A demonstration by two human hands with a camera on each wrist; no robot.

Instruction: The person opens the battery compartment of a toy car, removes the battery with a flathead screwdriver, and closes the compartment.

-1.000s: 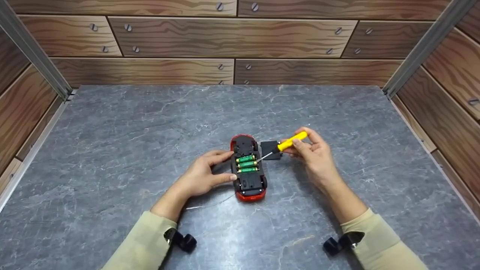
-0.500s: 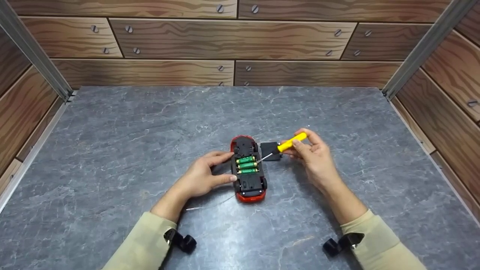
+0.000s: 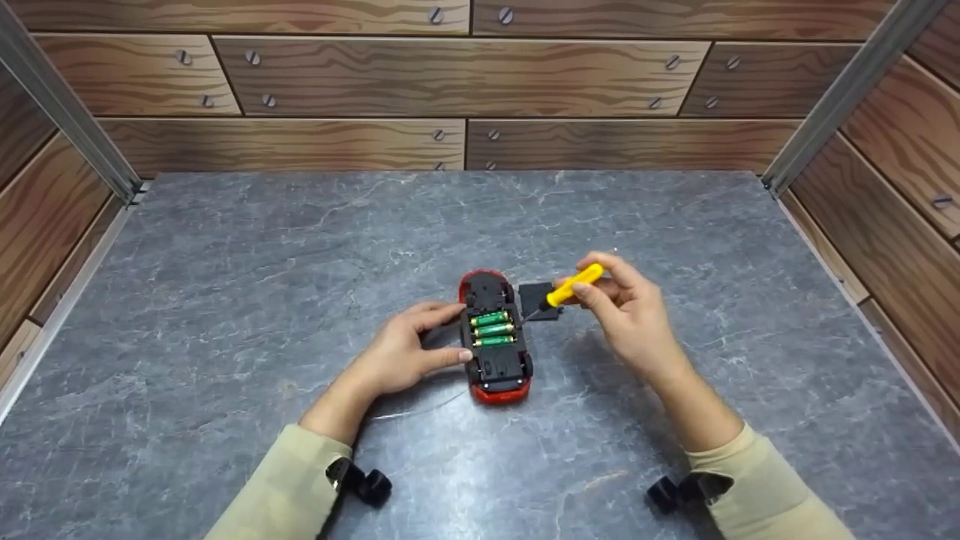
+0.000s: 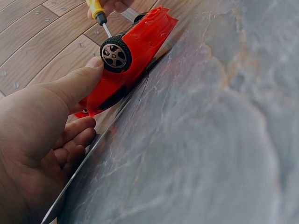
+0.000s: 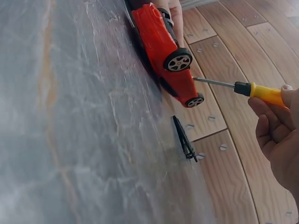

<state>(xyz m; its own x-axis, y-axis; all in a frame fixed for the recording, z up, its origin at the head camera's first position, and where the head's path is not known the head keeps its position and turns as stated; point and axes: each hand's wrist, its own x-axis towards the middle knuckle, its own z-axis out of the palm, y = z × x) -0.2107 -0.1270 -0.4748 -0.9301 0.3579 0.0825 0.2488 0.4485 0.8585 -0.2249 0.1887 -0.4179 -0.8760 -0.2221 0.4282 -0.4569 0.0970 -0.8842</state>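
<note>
Free tabletop point(image 3: 300, 240) beyond the upturned toy car point(image 3: 501, 364), up to the wood-print back wall point(image 3: 450, 79). Room also at car's near end, between forearms point(image 3: 334, 401). Left flank blocked by left hand point(image 3: 397, 352). Right flank: battery cover point(image 3: 534, 296) just beside, screwdriver point(image 3: 574, 285) slanting over it, right hand point(image 3: 630, 311) behind.

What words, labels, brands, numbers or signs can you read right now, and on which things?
None can be read in any view.
Three green-and-gold cylindrical batteries: any print is too small to read.
Upturned red-and-black plastic toy car: no legible marking.
Yellow-handled metal screwdriver: no legible marking.
</note>
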